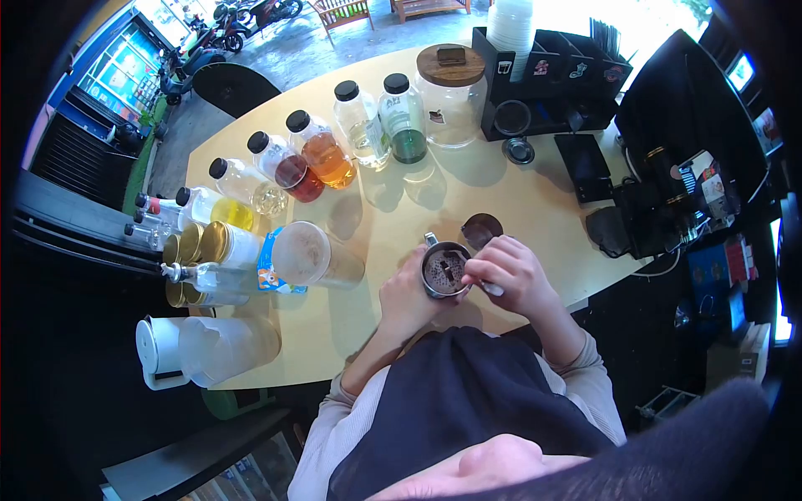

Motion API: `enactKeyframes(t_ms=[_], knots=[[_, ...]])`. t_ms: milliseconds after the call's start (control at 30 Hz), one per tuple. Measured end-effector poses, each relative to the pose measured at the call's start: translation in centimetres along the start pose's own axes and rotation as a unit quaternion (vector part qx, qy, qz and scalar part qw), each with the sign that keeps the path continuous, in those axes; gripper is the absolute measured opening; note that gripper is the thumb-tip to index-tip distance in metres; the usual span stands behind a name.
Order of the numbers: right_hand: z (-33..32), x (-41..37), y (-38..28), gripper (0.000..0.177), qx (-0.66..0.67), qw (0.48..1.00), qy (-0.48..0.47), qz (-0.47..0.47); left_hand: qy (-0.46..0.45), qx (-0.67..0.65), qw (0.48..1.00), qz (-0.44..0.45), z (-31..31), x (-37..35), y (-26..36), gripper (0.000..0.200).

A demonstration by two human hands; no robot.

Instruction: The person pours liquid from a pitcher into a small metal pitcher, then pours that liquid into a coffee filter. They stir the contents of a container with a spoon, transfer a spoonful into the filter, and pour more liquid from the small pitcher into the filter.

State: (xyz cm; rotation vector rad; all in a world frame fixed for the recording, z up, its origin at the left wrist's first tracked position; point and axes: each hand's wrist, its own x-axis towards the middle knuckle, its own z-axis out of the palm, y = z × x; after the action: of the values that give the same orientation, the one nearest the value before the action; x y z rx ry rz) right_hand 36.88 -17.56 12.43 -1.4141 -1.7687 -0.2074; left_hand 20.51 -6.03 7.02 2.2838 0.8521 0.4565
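The left hand (404, 289) is gripping a metal cup (443, 274) near the front edge of the counter (535, 209) — dark, speckled contents are showing inside. The right hand (514, 275) is pinching 1 small utensil (493, 289) beside the cup's rim. A dark round piece (482, 229) is lying just beyond the cup; 1 plastic tub (302, 253) is standing to the left.

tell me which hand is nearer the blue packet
Left. The left hand holds the metal cup to the right of the blue packet, with a clear container between; the right hand is farther right, by the cup's rim.
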Motion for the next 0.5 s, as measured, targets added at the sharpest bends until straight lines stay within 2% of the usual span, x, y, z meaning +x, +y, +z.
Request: enactKeyframes(t_ms=[67, 267, 500], knots=[[-0.1, 0.1, -0.5, 0.020, -0.030, 0.999, -0.031, -0.024, -0.077, 0.036, 0.996, -0.042, -0.3, 0.1, 0.0, 0.094], [1.0, 0.7, -0.6, 0.019, -0.063, 0.993, -0.030, -0.091, -0.076, 0.020, 0.996, -0.040, -0.3, 0.3, -0.2, 0.101], [1.2, 0.4, -0.9, 0.019, -0.045, 0.995, -0.030, -0.083, -0.063, 0.020, 0.997, -0.029, 0.2, 0.2, -0.9, 0.098]])
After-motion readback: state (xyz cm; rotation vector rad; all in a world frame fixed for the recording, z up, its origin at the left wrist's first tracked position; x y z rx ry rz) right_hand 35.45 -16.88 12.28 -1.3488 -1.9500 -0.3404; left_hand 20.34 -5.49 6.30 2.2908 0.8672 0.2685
